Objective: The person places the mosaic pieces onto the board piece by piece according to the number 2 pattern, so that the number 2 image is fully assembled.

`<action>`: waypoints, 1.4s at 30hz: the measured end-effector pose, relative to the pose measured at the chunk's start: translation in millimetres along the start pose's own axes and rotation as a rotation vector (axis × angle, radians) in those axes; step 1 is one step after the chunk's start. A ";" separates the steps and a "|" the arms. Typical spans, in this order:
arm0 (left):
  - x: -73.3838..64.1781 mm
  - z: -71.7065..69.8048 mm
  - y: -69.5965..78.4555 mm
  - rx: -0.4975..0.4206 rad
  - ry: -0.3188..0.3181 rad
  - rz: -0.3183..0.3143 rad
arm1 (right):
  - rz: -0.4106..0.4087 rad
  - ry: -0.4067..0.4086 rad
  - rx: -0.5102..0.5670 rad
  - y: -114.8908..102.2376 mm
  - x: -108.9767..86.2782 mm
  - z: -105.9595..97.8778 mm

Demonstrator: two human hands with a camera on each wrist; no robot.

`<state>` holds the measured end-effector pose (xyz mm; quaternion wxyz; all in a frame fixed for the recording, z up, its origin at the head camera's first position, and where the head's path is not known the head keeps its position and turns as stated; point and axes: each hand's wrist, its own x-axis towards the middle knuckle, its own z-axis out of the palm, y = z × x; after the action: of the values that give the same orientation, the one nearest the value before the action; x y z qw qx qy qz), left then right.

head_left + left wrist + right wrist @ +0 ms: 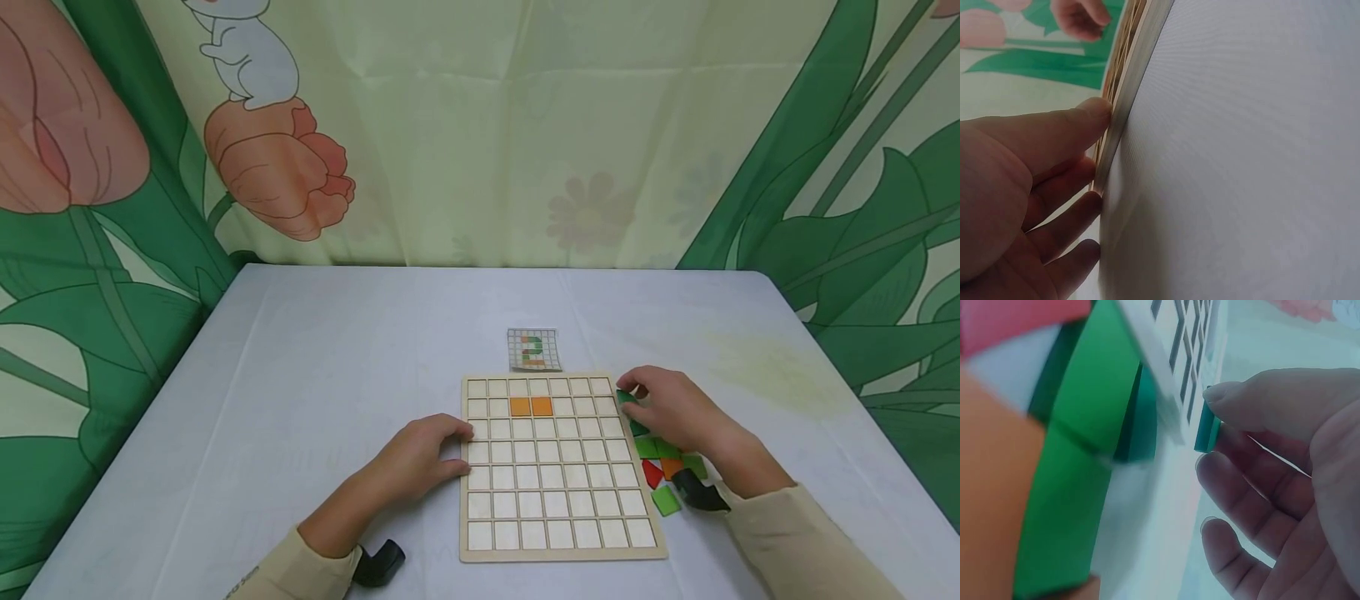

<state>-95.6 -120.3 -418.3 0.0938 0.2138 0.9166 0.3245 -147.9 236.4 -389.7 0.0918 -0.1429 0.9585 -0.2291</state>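
Note:
A wooden grid board [562, 554] lies on the table with two orange tiles [530, 407] side by side in its second row from the far edge. My left hand [420, 454] touches the board's left edge; in the left wrist view, the thumb [1066, 134] and fingertips rest against the frame. Beside the far right corner, my right hand [675, 408] pinches a dark green tile [1209, 428] between thumb and forefinger. Another dark green tile [1143, 419] lies along the board's right edge, partly covered by the hand in the head view.
Light green tiles [665, 501], a red piece [652, 474] and an orange tile [671, 467] lie loose right of the board, near the right wrist's black camera [697, 492]. A small pattern card [534, 350] sits beyond the board on the white-covered table [337, 350].

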 end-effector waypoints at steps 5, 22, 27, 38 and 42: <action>0.9 0.1 -0.5 -0.002 -0.006 -0.002 | -0.049 0.007 -0.016 -7.3 1.5 2.7; 1.4 -0.6 0.0 0.001 -0.007 -0.006 | -0.108 0.000 -0.020 -29.6 12.8 12.0; 1.0 -0.6 -0.2 -0.004 -0.003 -0.002 | -0.110 -0.020 -0.014 -36.3 16.9 15.0; 1.0 0.7 -1.3 0.000 0.001 -0.001 | -0.121 -0.047 -0.043 -49.2 26.4 20.9; 0.8 1.0 -1.6 -0.002 0.004 0.001 | -0.115 -0.048 -0.047 -51.7 28.9 23.7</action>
<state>-96.5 -120.5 -420.1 0.0922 0.2134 0.9164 0.3259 -157.4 173.3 -389.6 0.0980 -0.2053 0.9513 -0.2081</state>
